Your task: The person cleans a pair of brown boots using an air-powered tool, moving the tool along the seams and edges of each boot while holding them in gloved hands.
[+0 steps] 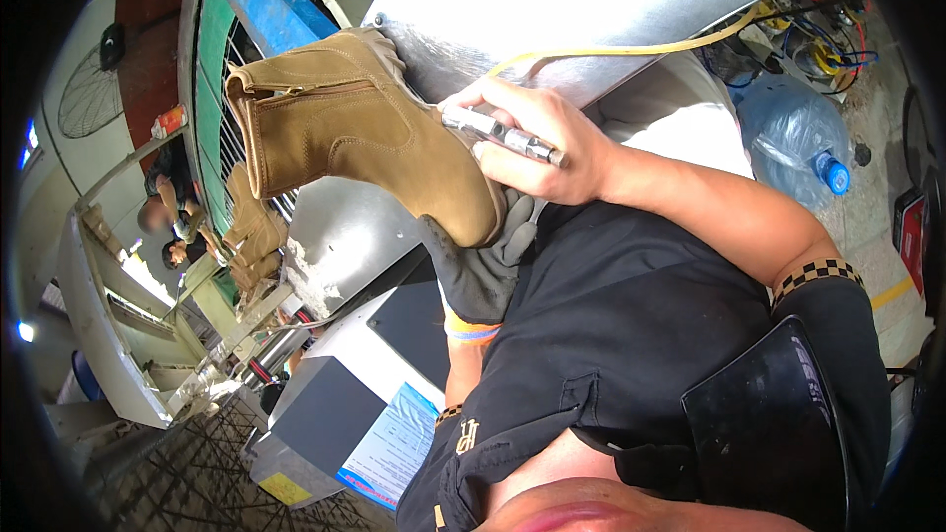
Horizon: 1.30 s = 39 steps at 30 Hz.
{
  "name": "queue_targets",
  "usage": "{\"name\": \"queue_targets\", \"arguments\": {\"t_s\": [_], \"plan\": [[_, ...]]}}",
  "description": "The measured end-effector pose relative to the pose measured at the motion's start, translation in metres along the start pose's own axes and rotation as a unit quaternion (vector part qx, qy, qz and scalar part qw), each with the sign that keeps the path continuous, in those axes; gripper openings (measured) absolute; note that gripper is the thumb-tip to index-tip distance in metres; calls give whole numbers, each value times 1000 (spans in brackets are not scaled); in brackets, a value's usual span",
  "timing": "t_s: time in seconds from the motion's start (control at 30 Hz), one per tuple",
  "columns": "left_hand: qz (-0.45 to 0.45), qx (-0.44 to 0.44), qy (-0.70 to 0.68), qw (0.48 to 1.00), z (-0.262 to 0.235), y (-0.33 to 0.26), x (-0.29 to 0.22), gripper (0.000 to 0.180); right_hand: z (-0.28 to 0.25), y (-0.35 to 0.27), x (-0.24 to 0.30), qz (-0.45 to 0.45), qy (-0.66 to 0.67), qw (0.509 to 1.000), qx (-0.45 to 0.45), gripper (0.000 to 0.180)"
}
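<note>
A tan ankle boot (365, 133) with a side zipper lies tilted on its side in front of me, its shaft pointing left and its toe toward my body. My left hand (483, 271), in a grey work glove, is closed around the toe from below. In my bare right hand (547, 143) is a slim silver pen-shaped metal tool (507, 136), held like a pen. Its front end is close to the edge where the boot's upper meets the sole; whether it touches there I cannot tell. The far side of the sole is mostly hidden.
Beyond the boot spreads a shiny sheet-metal surface (552, 0), crossed by a yellow hose (631, 49). A large clear blue-capped bottle (793, 138) and tangled wires stand at right. More tan boots (251, 227) and two people (172, 207) are at left. A white-and-grey machine (330, 414) is below them.
</note>
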<state>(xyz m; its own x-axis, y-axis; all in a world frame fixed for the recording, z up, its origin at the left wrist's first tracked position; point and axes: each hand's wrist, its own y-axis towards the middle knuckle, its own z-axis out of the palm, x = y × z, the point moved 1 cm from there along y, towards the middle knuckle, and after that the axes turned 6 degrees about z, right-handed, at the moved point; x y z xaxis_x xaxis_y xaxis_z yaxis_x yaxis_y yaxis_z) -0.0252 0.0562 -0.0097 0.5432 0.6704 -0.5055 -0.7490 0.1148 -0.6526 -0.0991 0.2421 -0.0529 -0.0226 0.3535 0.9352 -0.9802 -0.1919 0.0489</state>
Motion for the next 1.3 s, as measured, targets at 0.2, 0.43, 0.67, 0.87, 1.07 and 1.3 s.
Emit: {"name": "queue_targets", "arguments": {"t_s": [0.2, 0.43, 0.67, 0.87, 1.07, 1.3], "plan": [[-8, 48, 63, 997, 23, 7, 11, 87, -24, -12, 8, 7, -38, 999, 26, 34], [-96, 150, -46, 983, 39, 20, 17, 99, -50, -30, 27, -118, -267, 956, 38, 30], [-152, 205, -103, 961, 56, 49, 34, 110, -64, -20, 88, 156, -190, 968, 41, 40], [-159, 271, -139, 939, 66, 73, 37, 113, -56, -15, 94, 175, -206, 963, 1, 38], [-167, 290, -179, 925, 76, 94, 34, 114, -46, -31, 52, -128, -322, 935, -68, 37], [-12, 271, 14, 962, 82, 103, 36, 19, -20, -51, 30, -62, -275, 956, -85, 56]]}}
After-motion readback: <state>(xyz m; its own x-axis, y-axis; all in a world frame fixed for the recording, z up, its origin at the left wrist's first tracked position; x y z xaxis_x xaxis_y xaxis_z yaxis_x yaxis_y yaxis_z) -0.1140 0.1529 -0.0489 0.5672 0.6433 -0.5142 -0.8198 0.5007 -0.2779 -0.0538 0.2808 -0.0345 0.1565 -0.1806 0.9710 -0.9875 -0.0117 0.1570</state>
